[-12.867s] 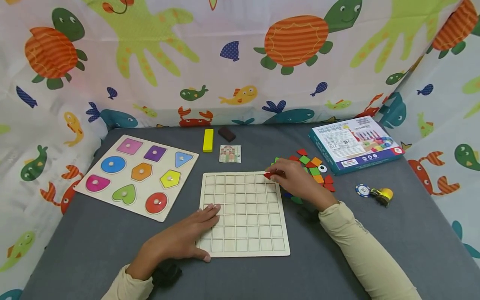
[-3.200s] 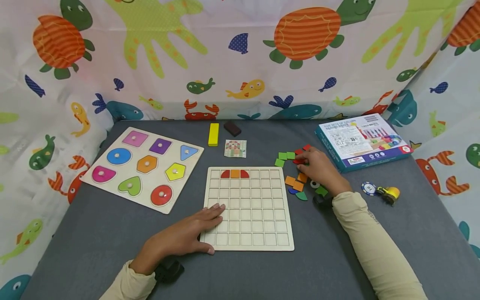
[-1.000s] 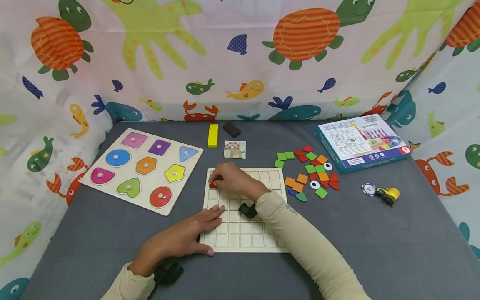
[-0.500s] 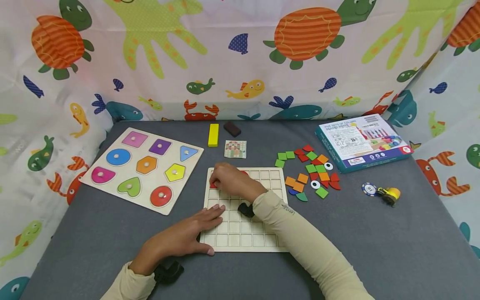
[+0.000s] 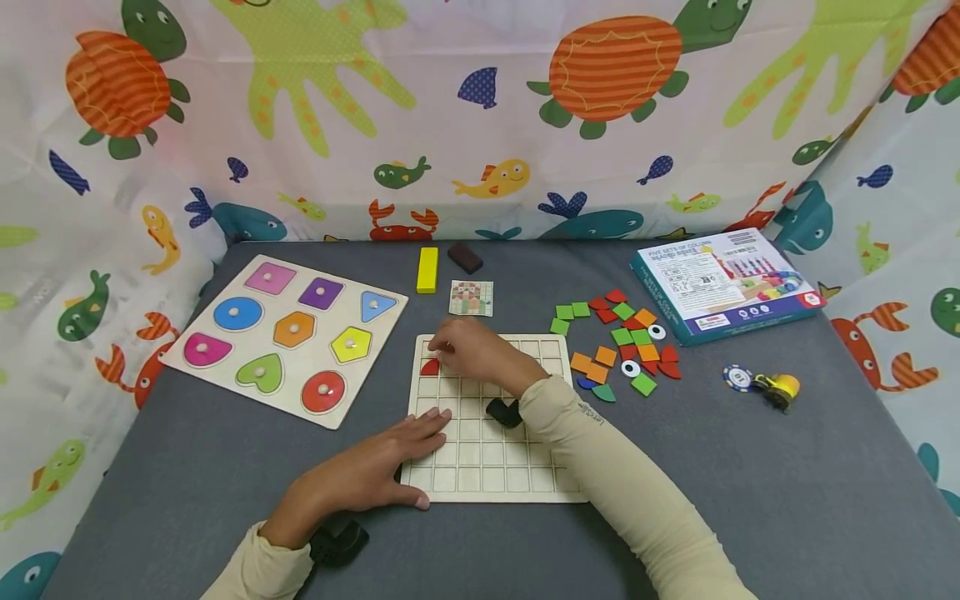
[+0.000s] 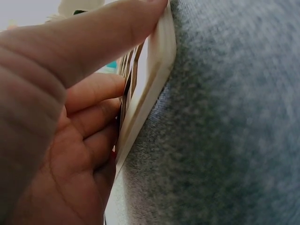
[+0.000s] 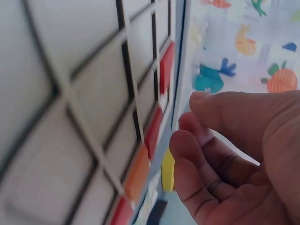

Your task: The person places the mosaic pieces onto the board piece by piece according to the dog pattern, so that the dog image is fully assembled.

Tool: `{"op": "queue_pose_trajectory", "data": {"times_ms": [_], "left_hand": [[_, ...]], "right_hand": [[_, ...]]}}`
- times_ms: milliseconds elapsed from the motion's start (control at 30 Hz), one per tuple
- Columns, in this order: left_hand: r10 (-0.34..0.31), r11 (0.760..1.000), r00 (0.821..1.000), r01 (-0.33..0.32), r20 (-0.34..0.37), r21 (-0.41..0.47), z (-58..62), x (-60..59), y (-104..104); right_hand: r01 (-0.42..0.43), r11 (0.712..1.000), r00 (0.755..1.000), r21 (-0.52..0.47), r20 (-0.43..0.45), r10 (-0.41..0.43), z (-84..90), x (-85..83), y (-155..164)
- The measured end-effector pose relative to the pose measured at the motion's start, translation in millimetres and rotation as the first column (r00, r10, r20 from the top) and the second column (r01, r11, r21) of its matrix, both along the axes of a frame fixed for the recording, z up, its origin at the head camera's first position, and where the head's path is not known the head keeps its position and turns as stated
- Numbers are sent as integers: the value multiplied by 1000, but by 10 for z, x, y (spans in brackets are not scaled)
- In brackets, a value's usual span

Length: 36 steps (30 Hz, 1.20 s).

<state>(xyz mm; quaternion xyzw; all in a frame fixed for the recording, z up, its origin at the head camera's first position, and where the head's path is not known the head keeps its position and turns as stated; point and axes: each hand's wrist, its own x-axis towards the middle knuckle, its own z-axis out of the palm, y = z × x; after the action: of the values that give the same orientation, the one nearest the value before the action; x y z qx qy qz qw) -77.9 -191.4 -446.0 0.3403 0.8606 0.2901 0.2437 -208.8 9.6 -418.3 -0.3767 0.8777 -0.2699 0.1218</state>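
My left hand [image 5: 390, 467] rests on the left front part of the gridded wooden board [image 5: 517, 492], fingers straight on top; in the left wrist view the thumb [image 6: 108, 35] lies against its edge. Over the board's back left part hovers my right hand [image 5: 480, 354], holding nothing. Just beside its fingertips a red curved-edge tile [image 5: 431, 367] lies in a left-column cell. In the right wrist view that red tile [image 7: 166, 68] is apart from the fingers; another red tile [image 7: 153, 131], an orange tile [image 7: 136, 174] and a further red tile [image 7: 121, 211] line the back row.
Loose green, orange and red tiles [image 5: 622, 337] lie right of the board. A small pattern card [image 5: 472, 298], a yellow block [image 5: 427, 270] and a dark block [image 5: 465, 257] sit behind it. A knobbed shape puzzle [image 5: 300, 292] is left; a box [image 5: 727, 283] and toy [image 5: 777, 390] are right.
Since the oldest frame, red, orange and red tiles have come into the back row. My right hand has brought another red tile to the left column, let it go and drawn back slightly.
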Motion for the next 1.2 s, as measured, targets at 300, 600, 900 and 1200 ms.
{"op": "queue_pose_trajectory", "data": {"times_ms": [300,600,900,1200], "left_hand": [[11,1000,1000,-11,-3,14,-13,2,12],[27,999,1000,-27,14,-20,0,13,18],[23,999,1000,-23,17,-34,6,12,27],[17,999,1000,-17,17,-35,22,7,27]], "right_hand": [[109,993,992,-37,70,-106,73,-98,383],[272,962,952,8,142,-270,5,-325,880],[382,924,918,18,111,-381,5,-502,1302],[380,919,920,103,62,-387,-76,-561,1476]]}}
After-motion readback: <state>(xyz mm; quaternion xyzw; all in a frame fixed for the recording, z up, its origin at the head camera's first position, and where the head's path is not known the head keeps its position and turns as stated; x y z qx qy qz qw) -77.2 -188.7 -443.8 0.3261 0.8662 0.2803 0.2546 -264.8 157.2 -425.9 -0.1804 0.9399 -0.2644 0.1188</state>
